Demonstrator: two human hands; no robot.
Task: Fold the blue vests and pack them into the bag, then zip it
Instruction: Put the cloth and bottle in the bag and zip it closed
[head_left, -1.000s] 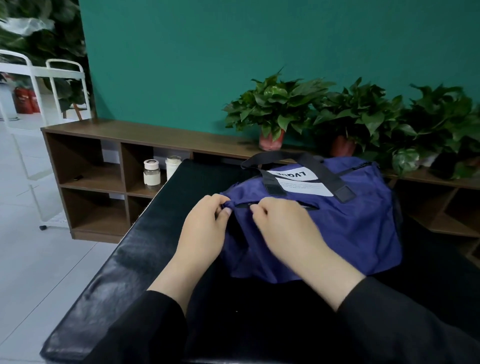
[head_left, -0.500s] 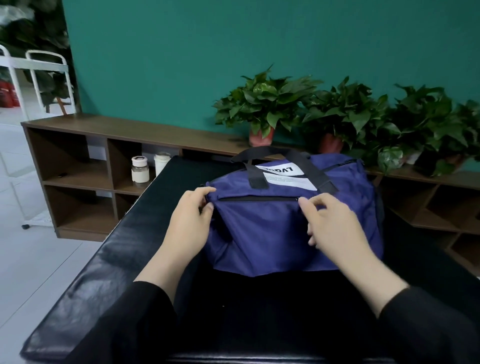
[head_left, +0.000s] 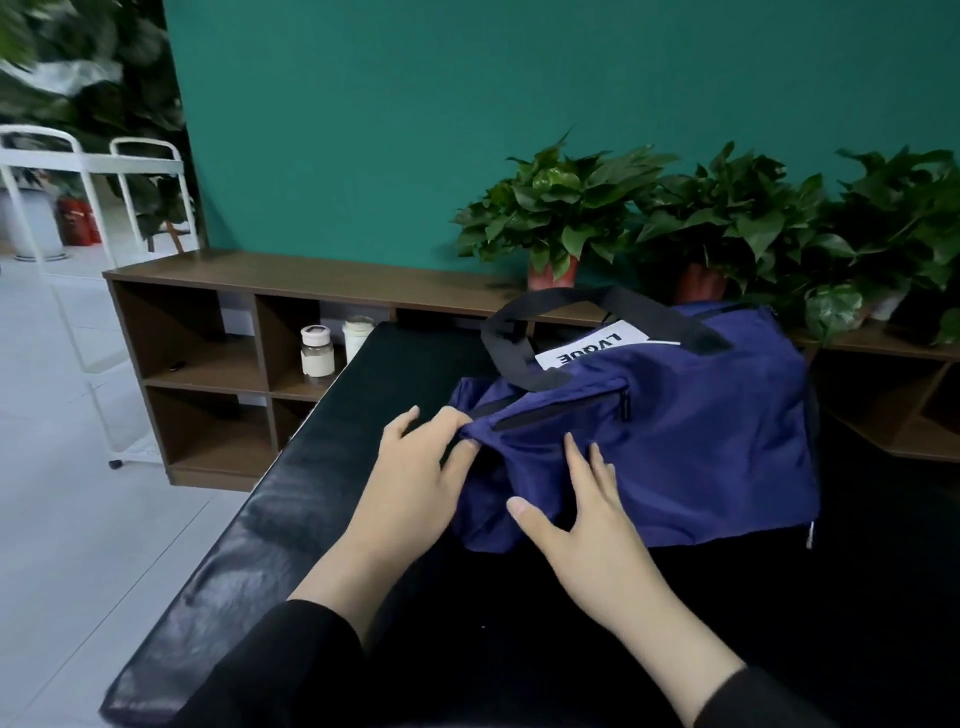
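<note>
Fabric of the bag looks soft and light; it lies on the table. My left hand pinches its corner, my right hand rests on it with fingers spread. I would take it by the strap.

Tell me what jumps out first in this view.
The blue bag on the black table, its black strap arched over the top. The left hand pinches the bag's near-left corner; the right hand lies flat on its front. Behind, leafy plants line a wooden shelf.
</note>
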